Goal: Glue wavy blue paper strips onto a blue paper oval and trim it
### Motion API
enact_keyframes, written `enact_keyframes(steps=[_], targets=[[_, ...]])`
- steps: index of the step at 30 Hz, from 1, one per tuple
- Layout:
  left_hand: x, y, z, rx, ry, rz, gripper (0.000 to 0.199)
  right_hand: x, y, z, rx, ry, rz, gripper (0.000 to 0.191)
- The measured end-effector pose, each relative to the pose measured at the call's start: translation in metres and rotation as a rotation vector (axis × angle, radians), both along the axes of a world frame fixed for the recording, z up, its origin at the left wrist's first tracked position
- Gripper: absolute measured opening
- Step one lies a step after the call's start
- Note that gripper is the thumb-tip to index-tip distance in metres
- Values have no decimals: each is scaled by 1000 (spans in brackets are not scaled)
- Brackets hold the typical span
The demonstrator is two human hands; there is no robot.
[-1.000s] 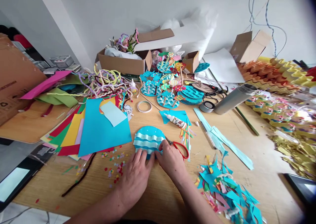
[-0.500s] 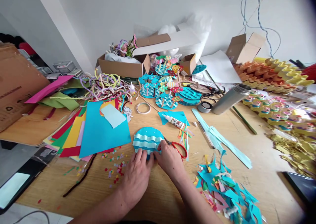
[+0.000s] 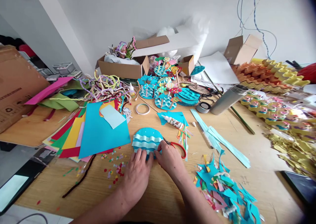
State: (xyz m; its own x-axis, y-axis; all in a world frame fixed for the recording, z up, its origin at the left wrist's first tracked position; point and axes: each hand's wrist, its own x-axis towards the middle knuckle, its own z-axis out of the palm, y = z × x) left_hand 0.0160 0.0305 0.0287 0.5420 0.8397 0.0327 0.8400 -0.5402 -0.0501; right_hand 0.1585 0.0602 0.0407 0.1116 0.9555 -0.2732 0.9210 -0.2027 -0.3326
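A round blue paper disc lies on the table in front of me. Wavy pale-blue paper strips cross it in raised rows. My left hand holds its lower left edge, with the fingertips pressed on the lowest strip and the thumb beside them. My right hand has curled fingers that pinch the disc and strip at the lower right edge. Both hands hide the disc's bottom part. Red-handled scissors lie right behind my right hand, their blades partly hidden. A white glue bottle rests on blue paper beyond the disc.
Coloured paper sheets are stacked at left. Paper scraps lie at front right. Pale-blue strips, a steel flask and a tape roll are at right. Finished wave-and-fish discs stand behind. A phone lies far right.
The view has shifted very slightly. Both hands stay on the disc in nearly the same pose, and nothing has been picked up or let go.
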Motion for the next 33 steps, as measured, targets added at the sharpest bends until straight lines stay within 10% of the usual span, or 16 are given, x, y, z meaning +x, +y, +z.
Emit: enact_keyframes(steps=[13, 33], targets=[[-1, 0, 1, 14, 1, -8, 45, 29, 5, 18, -8, 289, -60, 36], [-4, 1, -2, -12, -14, -18, 44, 38, 1, -12, -126, 868, -232, 5]])
